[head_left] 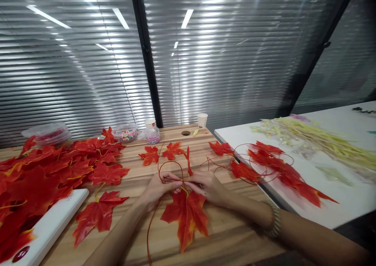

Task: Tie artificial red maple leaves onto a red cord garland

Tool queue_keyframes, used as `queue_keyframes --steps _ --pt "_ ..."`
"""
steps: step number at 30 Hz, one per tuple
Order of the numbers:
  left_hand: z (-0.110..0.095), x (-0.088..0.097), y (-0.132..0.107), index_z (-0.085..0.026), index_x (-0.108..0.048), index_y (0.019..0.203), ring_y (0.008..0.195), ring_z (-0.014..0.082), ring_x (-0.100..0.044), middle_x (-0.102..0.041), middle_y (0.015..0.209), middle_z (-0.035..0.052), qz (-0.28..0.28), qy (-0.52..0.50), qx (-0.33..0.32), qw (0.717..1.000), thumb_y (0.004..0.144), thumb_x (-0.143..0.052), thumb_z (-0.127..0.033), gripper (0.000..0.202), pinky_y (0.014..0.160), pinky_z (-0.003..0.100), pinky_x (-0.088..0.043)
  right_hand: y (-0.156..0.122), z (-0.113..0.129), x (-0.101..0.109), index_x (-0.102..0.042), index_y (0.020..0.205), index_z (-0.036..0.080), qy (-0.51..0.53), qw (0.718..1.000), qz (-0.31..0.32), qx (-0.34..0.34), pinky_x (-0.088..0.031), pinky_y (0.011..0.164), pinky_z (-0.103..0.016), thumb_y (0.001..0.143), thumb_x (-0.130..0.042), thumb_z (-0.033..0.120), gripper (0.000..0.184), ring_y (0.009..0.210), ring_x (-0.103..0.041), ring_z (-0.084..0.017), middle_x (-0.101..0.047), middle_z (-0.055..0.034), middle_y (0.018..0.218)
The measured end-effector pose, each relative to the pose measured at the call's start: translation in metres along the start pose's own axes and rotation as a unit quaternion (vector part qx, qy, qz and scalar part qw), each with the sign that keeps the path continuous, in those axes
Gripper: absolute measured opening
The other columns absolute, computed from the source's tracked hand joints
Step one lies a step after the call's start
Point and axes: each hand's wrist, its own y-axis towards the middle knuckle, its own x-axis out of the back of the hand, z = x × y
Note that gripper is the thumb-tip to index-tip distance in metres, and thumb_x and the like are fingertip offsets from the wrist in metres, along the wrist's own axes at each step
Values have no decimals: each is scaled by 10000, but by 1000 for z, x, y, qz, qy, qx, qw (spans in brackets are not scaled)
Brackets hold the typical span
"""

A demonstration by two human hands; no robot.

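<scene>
My left hand and my right hand meet above the wooden table, fingertips pinched close together. Between them runs a thin reddish-brown cord, which loops up above the fingers and trails down past my left wrist. Just below the fingertips hangs a red artificial maple leaf, its yellow stem reaching up to where the cord is pinched. Fingers hide the exact crossing of stem and cord. Another small red leaf, seen edge-on, rises behind my right hand. Two more leaves lie beyond the hands.
A heap of red leaves covers the left side, partly over a white flat object. Tubs of beads and paper cups stand at the back. Corded leaves reach onto the white table at right, near yellow strands.
</scene>
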Motion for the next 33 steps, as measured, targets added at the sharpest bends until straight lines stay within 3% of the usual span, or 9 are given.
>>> queue_keyframes --steps 7,12,19,25,33 --pt "-1 0 -1 -99 -666 717 527 95 -557 -648 583 39 -1 -15 5 1000 595 -737 -226 191 535 197 -430 1 1 -1 -634 838 153 -7 1000 -14 4 -349 534 -213 850 -463 204 178 585 -496 -113 -579 -25 646" --pt "-1 -1 -1 -111 -693 739 541 74 -544 -655 624 37 -15 -91 10 996 564 -757 -192 203 542 171 -422 3 5 -1 -626 868 148 -22 999 -41 8 -367 542 -217 863 -437 206 198 591 -496 -118 -580 -34 654" --pt "0 -3 -3 -113 -685 725 515 75 -533 -638 603 23 -43 -94 14 995 535 -774 -178 219 520 179 -416 -3 8 -3 -617 898 156 -25 999 -27 7 -370 539 -226 854 -444 200 184 574 -505 -120 -590 -34 660" --pt "1 -6 -4 -111 -667 706 548 89 -569 -661 626 32 10 -78 7 997 532 -773 -161 210 553 187 -427 -6 12 -2 -605 909 159 -22 1000 -10 12 -375 548 -231 846 -438 171 178 614 -523 -130 -596 -46 703" --pt "2 -6 -8 -134 -648 761 640 109 -597 -669 694 23 7 -84 15 996 510 -778 -123 283 643 217 -448 -3 13 0 -597 847 155 -31 999 -11 6 -376 552 -225 839 -437 159 160 617 -522 -128 -582 -43 696"
